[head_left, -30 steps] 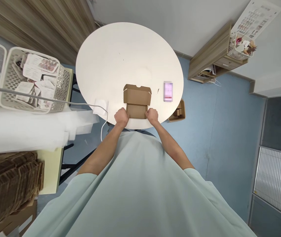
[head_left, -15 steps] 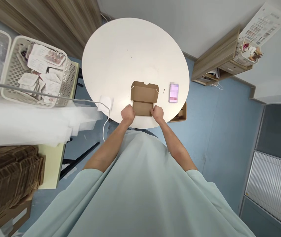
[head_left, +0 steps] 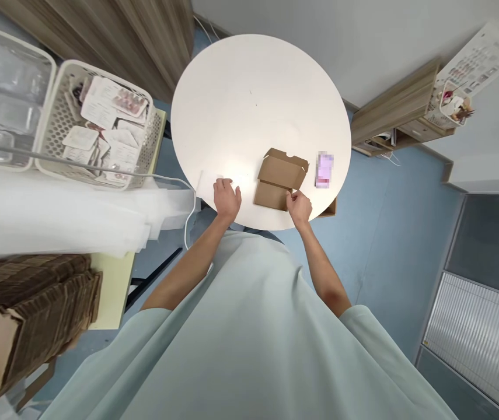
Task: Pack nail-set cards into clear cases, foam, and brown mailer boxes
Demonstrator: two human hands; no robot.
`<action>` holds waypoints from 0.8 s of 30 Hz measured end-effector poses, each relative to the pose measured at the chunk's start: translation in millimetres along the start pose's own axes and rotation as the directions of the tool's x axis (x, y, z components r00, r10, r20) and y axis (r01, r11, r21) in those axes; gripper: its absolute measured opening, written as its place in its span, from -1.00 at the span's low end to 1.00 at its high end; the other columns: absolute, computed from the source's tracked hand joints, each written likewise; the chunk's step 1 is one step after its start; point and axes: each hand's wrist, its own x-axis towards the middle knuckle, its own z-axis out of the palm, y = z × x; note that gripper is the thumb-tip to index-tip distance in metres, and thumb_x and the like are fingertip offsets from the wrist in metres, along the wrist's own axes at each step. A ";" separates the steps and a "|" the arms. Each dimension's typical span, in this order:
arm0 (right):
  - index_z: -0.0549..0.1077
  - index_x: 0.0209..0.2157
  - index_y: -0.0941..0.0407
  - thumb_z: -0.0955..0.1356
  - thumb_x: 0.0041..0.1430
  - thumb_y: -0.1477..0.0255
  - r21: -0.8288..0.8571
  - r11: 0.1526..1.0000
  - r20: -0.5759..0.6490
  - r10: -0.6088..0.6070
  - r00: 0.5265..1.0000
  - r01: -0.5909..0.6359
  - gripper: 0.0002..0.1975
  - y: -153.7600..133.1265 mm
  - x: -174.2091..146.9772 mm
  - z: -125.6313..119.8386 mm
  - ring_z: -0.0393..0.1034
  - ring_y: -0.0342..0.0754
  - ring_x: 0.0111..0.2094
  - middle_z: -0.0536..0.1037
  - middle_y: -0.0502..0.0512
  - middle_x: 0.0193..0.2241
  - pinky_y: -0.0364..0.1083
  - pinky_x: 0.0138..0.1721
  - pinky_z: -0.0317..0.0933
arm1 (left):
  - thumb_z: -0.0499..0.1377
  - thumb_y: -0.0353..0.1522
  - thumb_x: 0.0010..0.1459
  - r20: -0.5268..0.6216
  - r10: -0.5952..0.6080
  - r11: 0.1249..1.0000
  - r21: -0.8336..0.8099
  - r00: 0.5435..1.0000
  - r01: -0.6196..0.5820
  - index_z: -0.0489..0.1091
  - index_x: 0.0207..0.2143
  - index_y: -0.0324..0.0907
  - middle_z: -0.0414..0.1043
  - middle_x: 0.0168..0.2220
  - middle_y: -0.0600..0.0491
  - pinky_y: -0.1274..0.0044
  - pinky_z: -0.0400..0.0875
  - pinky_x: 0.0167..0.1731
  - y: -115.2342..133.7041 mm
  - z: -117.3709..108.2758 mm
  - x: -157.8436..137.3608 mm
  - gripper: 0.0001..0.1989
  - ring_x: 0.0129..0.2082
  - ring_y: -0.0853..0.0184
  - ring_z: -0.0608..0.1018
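A small brown cardboard box (head_left: 282, 171) lies on the round white table (head_left: 249, 76) with its lid raised and tilted back. My right hand (head_left: 299, 207) is closed on the box's right side wall near the front corner. My left hand (head_left: 227, 199) is off the box, holding nothing, its fingers apart. Beneath or beside its fingertips is a flat white thing (head_left: 205, 188) at the table's left edge; I cannot tell whether they touch.
A pinkish blurred rectangle (head_left: 324, 170) lies right of the box. Leftward are a perforated basket of printed packets (head_left: 56, 137), a clear-walled bin (head_left: 4, 111), white sheets (head_left: 69, 216) and stacked flattened cardboard (head_left: 52, 297). A white cable (head_left: 170, 177) crosses to the table.
My left hand has let go of the box, and its fingers have spread toward the flat white thing. The box has shifted right and turned slightly with my right hand. The view has shifted too.
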 end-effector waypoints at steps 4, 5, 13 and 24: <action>0.56 -0.22 0.07 0.31 0.59 0.18 -0.003 1.000 0.001 -0.009 1.000 0.009 -0.66 -26.2 -12.6 4.0 0.61 0.13 -0.17 0.74 0.17 -0.18 -0.02 -0.14 0.32 | 0.15 -0.43 0.36 -0.038 -0.068 0.998 0.017 0.997 0.068 0.31 0.25 -0.30 0.34 0.30 -0.36 0.02 0.33 0.40 -20.6 -21.0 17.2 -0.57 0.36 -0.15 0.38; 0.56 -0.22 0.07 0.31 0.59 0.18 -0.007 1.000 0.006 -0.011 1.000 0.011 -0.67 -34.0 -14.7 5.8 0.61 0.13 -0.17 0.74 0.17 -0.19 -0.02 -0.15 0.32 | 0.17 -0.43 0.34 -0.035 -0.098 0.995 0.023 0.995 0.099 0.28 0.26 -0.32 0.33 0.31 -0.38 0.01 0.32 0.40 -25.2 -25.7 21.4 -0.54 0.38 -0.16 0.36; 0.56 -0.21 0.07 0.30 0.61 0.17 0.008 0.999 0.048 -0.034 0.998 0.034 -0.65 -86.1 -26.8 13.6 0.62 0.12 -0.14 0.74 0.18 -0.17 -0.04 -0.13 0.32 | 0.32 -0.32 0.29 0.096 -0.269 0.959 0.116 0.958 0.258 0.27 0.26 -0.29 0.36 0.28 -0.44 0.02 0.32 0.36 -47.4 -52.3 38.1 -0.44 0.36 -0.27 0.38; 0.57 -0.28 0.06 0.31 0.59 0.20 0.043 0.998 0.103 -0.051 0.993 0.046 -0.64 -79.8 -34.8 8.7 0.63 0.09 -0.22 0.74 0.15 -0.25 -0.05 -0.18 0.34 | 0.31 -0.40 0.24 0.151 -0.208 0.978 0.051 0.966 0.203 0.34 0.13 -0.15 0.40 0.25 -0.28 0.20 0.50 0.20 -36.0 -61.3 42.3 -0.57 0.15 -0.03 0.59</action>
